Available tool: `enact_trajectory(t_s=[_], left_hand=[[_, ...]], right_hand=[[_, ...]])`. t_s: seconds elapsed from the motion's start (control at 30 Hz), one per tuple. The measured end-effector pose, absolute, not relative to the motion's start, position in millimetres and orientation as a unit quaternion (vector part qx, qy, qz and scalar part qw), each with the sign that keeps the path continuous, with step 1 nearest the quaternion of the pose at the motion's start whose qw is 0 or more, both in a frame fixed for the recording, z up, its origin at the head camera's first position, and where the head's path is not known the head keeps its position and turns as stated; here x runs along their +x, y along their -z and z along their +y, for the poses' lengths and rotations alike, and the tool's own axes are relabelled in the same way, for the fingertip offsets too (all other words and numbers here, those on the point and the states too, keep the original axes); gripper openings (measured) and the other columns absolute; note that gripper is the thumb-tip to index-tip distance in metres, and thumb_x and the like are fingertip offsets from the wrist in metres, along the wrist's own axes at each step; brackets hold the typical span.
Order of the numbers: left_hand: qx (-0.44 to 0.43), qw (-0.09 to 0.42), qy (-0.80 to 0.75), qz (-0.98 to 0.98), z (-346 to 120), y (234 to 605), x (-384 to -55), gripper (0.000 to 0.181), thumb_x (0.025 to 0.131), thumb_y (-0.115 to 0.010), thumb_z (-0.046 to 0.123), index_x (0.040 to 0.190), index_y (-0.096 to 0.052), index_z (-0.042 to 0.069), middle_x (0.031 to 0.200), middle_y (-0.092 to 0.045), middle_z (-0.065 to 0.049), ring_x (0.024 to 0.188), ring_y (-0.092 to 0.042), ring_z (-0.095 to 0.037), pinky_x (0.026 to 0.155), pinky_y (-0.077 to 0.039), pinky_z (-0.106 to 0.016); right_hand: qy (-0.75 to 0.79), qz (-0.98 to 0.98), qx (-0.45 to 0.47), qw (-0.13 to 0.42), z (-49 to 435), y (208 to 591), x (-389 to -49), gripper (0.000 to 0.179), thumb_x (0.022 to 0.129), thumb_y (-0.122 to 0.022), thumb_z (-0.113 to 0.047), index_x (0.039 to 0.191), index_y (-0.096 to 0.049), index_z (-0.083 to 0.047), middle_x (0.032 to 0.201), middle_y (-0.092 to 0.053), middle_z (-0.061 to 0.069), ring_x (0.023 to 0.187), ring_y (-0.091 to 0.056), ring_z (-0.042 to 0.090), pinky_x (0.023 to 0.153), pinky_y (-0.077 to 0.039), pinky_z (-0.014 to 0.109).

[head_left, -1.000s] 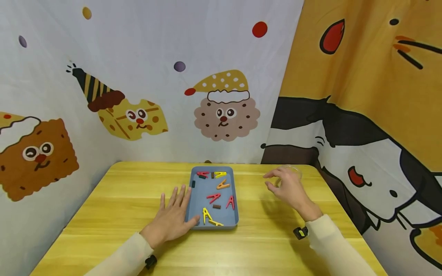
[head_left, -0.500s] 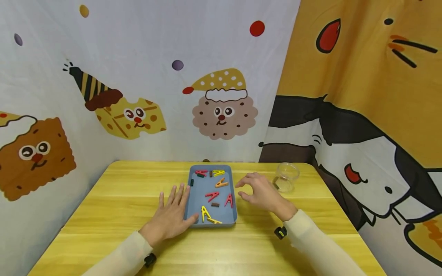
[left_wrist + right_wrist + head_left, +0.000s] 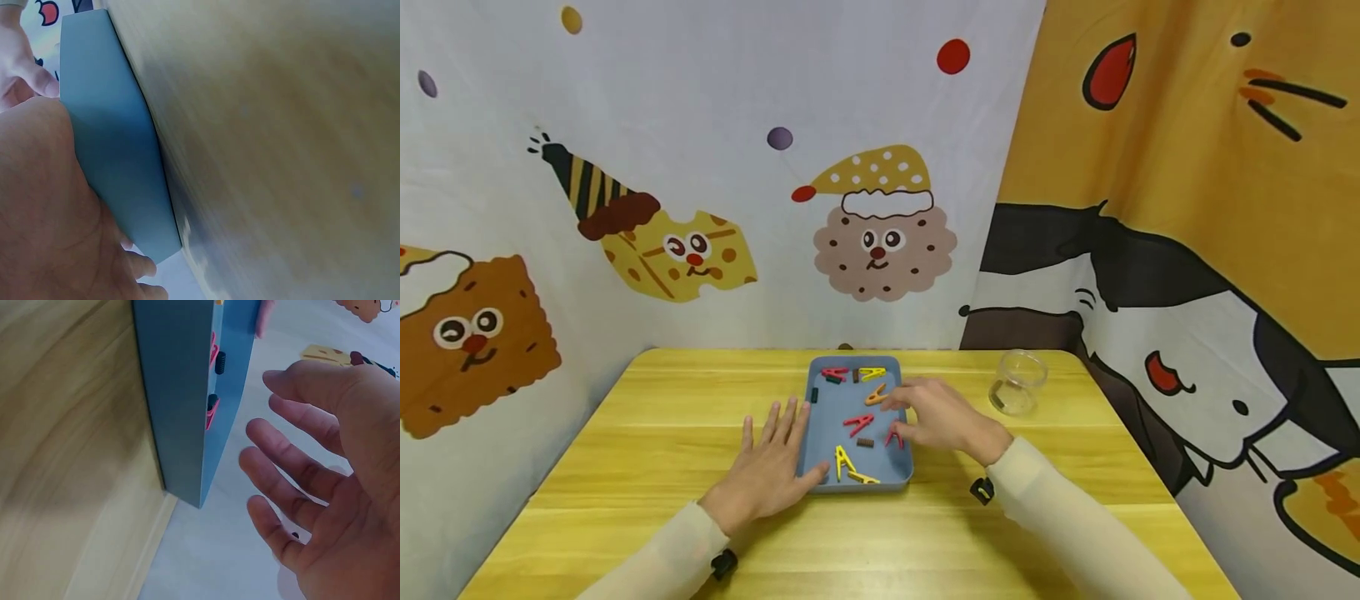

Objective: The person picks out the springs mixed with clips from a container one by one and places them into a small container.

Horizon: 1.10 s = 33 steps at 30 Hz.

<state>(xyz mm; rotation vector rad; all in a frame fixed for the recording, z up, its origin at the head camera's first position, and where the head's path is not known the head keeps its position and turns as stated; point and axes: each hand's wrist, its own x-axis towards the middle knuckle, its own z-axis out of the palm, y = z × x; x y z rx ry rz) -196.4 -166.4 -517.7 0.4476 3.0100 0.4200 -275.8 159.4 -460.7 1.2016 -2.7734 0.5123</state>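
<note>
A grey-blue tray (image 3: 842, 485) holds several small plastic clips: an orange clip (image 3: 876, 395), red clips (image 3: 859, 424) and yellow clips (image 3: 844, 461). Among them lie small ribbed pieces, such as a brown ribbed piece (image 3: 865, 442) and a dark green ribbed piece (image 3: 815, 395). My left hand (image 3: 767, 467) rests with straight fingers along the tray's left side, its thumb over the rim. Over the right rim reaches my right hand (image 3: 943, 419), fingers loosely bent and nothing between them in the right wrist view. Its fingertips hover near the orange clip and partly cover a red clip (image 3: 894, 437).
A clear round container (image 3: 1018, 385) with a small dark piece inside stands on the wooden table (image 3: 647, 433), right of the tray at the back. Printed cloth (image 3: 715, 125) hangs right behind the table and along its sides.
My right hand has moved left from the clear container, over bare table, to above the tray's right side. My left hand keeps its place at the tray. The head view has shifted slightly.
</note>
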Motion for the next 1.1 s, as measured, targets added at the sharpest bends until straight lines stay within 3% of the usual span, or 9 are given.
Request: enact_trajectory(t_s=[0.17, 0.5, 0.7, 0.97, 1.1], left_hand=[[0.145, 0.035, -0.137, 0.979, -166, 517, -196, 0.107, 0.115, -0.057, 0.071, 0.189, -0.011, 0.009, 0.197, -0.005, -0.019, 0.183, -0.008, -0.051, 0.139, -0.005, -0.089], [0.145, 0.033, -0.139, 0.979, -166, 518, -196, 0.106, 0.115, -0.057, 0.070, 0.188, -0.012, 0.008, 0.197, -0.005, -0.018, 0.183, -0.009, -0.051, 0.139, -0.005, -0.089], [0.143, 0.030, -0.139, 0.980, -167, 520, -197, 0.106, 0.115, -0.057, 0.070, 0.188, -0.012, 0.008, 0.197, -0.007, -0.019, 0.183, -0.010, -0.051, 0.138, -0.005, -0.090], [0.147, 0.029, -0.142, 0.979, -168, 518, -197, 0.105, 0.116, -0.057, 0.069, 0.188, -0.012, 0.007, 0.197, -0.006, -0.019, 0.183, -0.009, -0.051, 0.139, -0.004, -0.089], [0.146, 0.032, -0.145, 0.978, -168, 518, -196, 0.105, 0.116, -0.058, 0.069, 0.188, -0.012, 0.008, 0.197, -0.007, -0.020, 0.183, -0.009, -0.051, 0.139, -0.004, -0.089]], right_hand=[[-0.166, -0.901, 0.400, -0.009, 152, 458, -279, 0.031, 0.104, -0.089, -0.017, 0.134, -0.087, -0.011, 0.128, -0.085, 0.008, 0.101, -0.082, 0.027, 0.083, -0.065, 0.034], [-0.154, -0.899, 0.406, -0.049, 138, 455, -283, 0.033, 0.104, -0.089, -0.018, 0.136, -0.086, -0.011, 0.143, -0.082, 0.006, 0.103, -0.080, 0.023, 0.086, -0.064, 0.032], [-0.137, -0.899, 0.411, -0.064, 129, 453, -287, 0.035, 0.105, -0.089, -0.021, 0.139, -0.085, -0.012, 0.131, -0.085, 0.007, 0.096, -0.079, 0.015, 0.087, -0.066, 0.034], [-0.122, -0.896, 0.418, -0.088, 120, 455, -295, 0.027, 0.104, -0.091, -0.021, 0.130, -0.087, -0.014, 0.120, -0.087, 0.008, 0.084, -0.074, 0.007, 0.084, -0.065, 0.029], [-0.114, -0.896, 0.416, -0.103, 116, 456, -296, 0.027, 0.104, -0.091, -0.020, 0.130, -0.087, -0.014, 0.120, -0.087, 0.008, 0.092, -0.079, 0.013, 0.083, -0.064, 0.027]])
